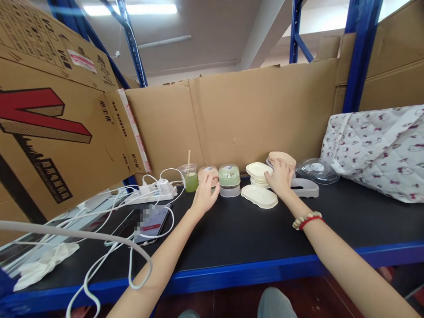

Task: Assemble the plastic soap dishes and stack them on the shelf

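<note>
My left hand (206, 193) has its fingers curled over the front of a small pink lidded container (208, 169), partly hiding it. Close to its right stands a green container (229, 175) with a round label, stacked on a grey one (230, 191). My right hand (280, 177) grips a peach-coloured oval container (282, 157) from the front. Beside that hand is a stack of cream oval pieces (259, 170), and a single cream piece (259, 196) lies flat before it. A grey oval piece with a slot (305, 187) lies right of my right hand.
A cup of green drink (191, 181) with a straw stands left of my left hand. White power strips (150, 194), loose cables and a phone (153, 223) crowd the left side. Clear plastic lids (317, 170) and a patterned quilted bag (377, 152) lie right. Cardboard (251, 110) walls the back.
</note>
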### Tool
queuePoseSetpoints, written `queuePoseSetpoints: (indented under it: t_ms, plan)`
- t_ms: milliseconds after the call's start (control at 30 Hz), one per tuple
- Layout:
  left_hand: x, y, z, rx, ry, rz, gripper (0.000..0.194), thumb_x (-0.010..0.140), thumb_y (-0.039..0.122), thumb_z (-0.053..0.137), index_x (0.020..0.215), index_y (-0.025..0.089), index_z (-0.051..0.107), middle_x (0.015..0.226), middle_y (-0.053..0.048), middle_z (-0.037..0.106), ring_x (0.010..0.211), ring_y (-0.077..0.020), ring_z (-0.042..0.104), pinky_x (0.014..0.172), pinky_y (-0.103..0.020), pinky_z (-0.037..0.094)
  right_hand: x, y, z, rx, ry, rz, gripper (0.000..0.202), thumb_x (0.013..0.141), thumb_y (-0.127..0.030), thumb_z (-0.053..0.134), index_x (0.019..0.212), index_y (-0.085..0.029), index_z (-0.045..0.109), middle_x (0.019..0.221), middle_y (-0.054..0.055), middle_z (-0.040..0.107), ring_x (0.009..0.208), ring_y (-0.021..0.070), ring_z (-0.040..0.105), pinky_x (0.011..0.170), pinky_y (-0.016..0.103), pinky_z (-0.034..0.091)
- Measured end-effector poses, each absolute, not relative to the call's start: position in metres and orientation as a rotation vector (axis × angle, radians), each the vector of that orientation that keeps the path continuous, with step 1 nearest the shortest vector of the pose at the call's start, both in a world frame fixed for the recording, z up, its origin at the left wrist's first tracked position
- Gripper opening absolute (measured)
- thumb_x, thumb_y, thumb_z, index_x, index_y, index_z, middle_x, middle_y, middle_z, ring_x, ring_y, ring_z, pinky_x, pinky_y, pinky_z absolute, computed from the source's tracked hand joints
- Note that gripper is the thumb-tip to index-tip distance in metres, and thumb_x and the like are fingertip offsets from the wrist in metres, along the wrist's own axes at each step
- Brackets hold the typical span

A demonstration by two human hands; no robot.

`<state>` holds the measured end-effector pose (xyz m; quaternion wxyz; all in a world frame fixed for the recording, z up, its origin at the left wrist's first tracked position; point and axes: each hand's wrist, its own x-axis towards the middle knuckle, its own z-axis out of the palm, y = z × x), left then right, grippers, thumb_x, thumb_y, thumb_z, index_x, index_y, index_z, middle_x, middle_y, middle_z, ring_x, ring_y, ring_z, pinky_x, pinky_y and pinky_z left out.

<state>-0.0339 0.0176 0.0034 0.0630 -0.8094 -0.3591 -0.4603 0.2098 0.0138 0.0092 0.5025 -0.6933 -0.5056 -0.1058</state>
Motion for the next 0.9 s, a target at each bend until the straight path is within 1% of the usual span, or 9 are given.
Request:
queuePoseSetpoints:
  t_ms: [67, 133, 233, 333, 400, 500, 767, 900]
  plan:
    - [-0.032, 0.016, 0.002, -2.557, -0.964, -1.231, 0.015, 0.084, 0.022, 0.042, 0.094, 0.02, 0.053, 0.096, -0.007, 0.056, 0.097, -0.0195, 0.055, 0.087, -0.033, 0.045, 0.228, 0.019, 0.002, -1.723, -1.181, -0.296, 0.052, 0.068, -0.017, 0.043, 0.119, -0.014, 0.05, 0.13, 0.014, 0.041, 0.125, 0.0288, 0.032, 0.103, 0.056, 0.025]
    - [-0.031, 0.014, 0.001, -2.63, -0.922, -1.131, 0.015, 0.084, 0.021, 0.04, 0.091, 0.02, 0.053, 0.094, -0.007, 0.056, 0.093, -0.0188, 0.057, 0.083, -0.032, 0.046, 0.243, 0.025, -0.006, -1.726, -1.177, -0.345, 0.053, 0.067, -0.013, 0.04, 0.12, -0.015, 0.05, 0.131, 0.015, 0.04, 0.127, 0.0287, 0.03, 0.104, 0.057, 0.024]
    - [-0.027, 0.01, -0.002, -2.685, -0.939, -1.093, 0.015, 0.083, 0.019, 0.039, 0.089, 0.02, 0.053, 0.094, -0.006, 0.056, 0.088, -0.017, 0.058, 0.079, -0.029, 0.047, 0.261, 0.034, -0.012, -1.66, -1.218, -0.393, 0.053, 0.068, -0.009, 0.035, 0.117, -0.016, 0.053, 0.125, 0.014, 0.046, 0.123, 0.0253, 0.035, 0.103, 0.05, 0.032]
    - [-0.024, 0.007, -0.004, -2.711, -0.972, -1.102, 0.015, 0.083, 0.017, 0.04, 0.087, 0.02, 0.054, 0.093, -0.005, 0.056, 0.084, -0.016, 0.057, 0.075, -0.027, 0.047, 0.27, 0.037, -0.011, -1.625, -1.249, -0.352, 0.048, 0.069, -0.01, 0.034, 0.11, -0.017, 0.059, 0.11, 0.011, 0.053, 0.111, 0.021, 0.044, 0.099, 0.04, 0.039]
    - [-0.023, 0.006, -0.004, -2.719, -0.988, -1.121, 0.015, 0.083, 0.017, 0.04, 0.087, 0.02, 0.054, 0.091, -0.005, 0.056, 0.081, -0.0154, 0.057, 0.071, -0.026, 0.047, 0.273, 0.035, -0.008, -1.626, -1.236, -0.316, 0.044, 0.069, -0.013, 0.037, 0.107, -0.016, 0.061, 0.104, 0.01, 0.055, 0.104, 0.0194, 0.047, 0.096, 0.037, 0.041]
    - [-0.022, 0.005, -0.002, -2.734, -0.998, -1.168, 0.014, 0.082, 0.017, 0.04, 0.085, 0.019, 0.054, 0.089, -0.004, 0.056, 0.077, -0.0145, 0.055, 0.068, -0.025, 0.046, 0.272, 0.03, -0.005, -1.639, -1.19, -0.259, 0.04, 0.07, -0.014, 0.042, 0.105, -0.015, 0.062, 0.103, 0.01, 0.055, 0.098, 0.0184, 0.049, 0.094, 0.036, 0.042]
    - [-0.021, 0.006, 0.0, -2.75, -1.058, -1.318, 0.015, 0.082, 0.014, 0.039, 0.083, 0.019, 0.053, 0.081, -0.002, 0.055, 0.077, -0.0143, 0.055, 0.071, -0.026, 0.045, 0.272, 0.026, -0.004, -1.567, -1.077, -0.278, 0.032, 0.069, -0.019, 0.049, 0.098, -0.014, 0.063, 0.103, 0.009, 0.055, 0.092, 0.0165, 0.051, 0.092, 0.035, 0.043]
    - [-0.021, 0.006, 0.001, -2.752, -1.066, -1.325, 0.014, 0.081, 0.014, 0.04, 0.082, 0.019, 0.053, 0.08, -0.002, 0.055, 0.075, -0.0138, 0.054, 0.07, -0.025, 0.044, 0.271, 0.027, -0.004, -1.593, -1.113, -0.243, 0.031, 0.068, -0.016, 0.048, 0.095, -0.014, 0.064, 0.1, 0.009, 0.055, 0.093, 0.0171, 0.051, 0.093, 0.036, 0.043]
